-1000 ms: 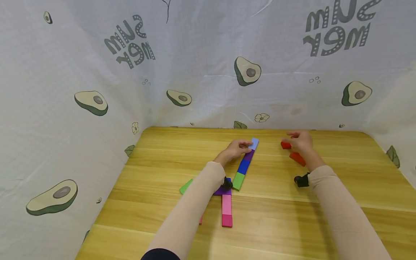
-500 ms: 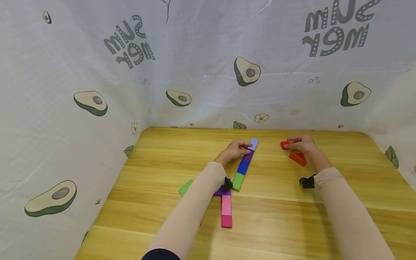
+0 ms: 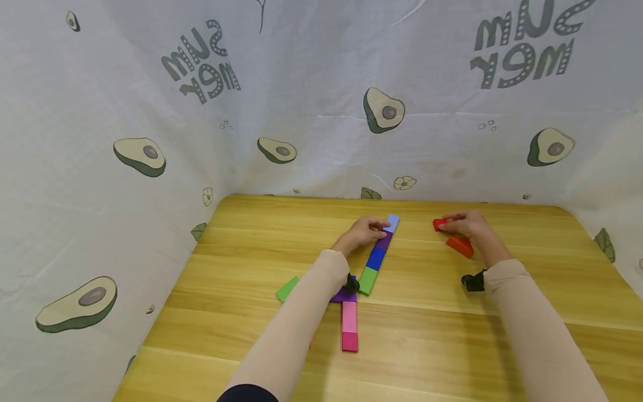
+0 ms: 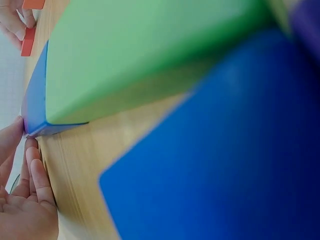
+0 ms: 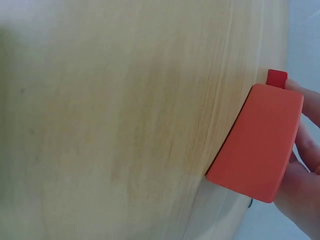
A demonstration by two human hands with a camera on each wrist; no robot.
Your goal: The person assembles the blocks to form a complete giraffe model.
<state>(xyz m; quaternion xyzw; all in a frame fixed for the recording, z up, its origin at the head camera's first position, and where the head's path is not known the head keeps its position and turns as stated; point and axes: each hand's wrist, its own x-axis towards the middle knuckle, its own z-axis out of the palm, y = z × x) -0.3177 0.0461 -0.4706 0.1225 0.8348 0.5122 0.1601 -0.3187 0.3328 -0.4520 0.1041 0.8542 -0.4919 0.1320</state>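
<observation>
My left hand (image 3: 363,230) is at a slanting row of flat blocks. Its thumb and fingertips pinch the purple block (image 3: 385,240), near the joint with the light blue block (image 3: 394,220). A blue block (image 3: 375,258) and a green block (image 3: 368,281) continue the row toward me. My right hand (image 3: 467,223) pinches a small red block (image 3: 437,224) between thumb and fingers, low over the table or on it. An orange-red block (image 5: 255,142) lies just under that hand, apart from the red one.
Left of the row lies a second group: a green block (image 3: 287,288), a violet block (image 3: 346,297), a pink block (image 3: 349,316) and a magenta block (image 3: 350,341). My left forearm hides part of it. A printed cloth (image 3: 321,139) hangs beyond the wooden table (image 3: 427,357).
My right hand has lowered a little and moved slightly right, and its fingers have come onto the red block. The left hand and its row have stayed still.
</observation>
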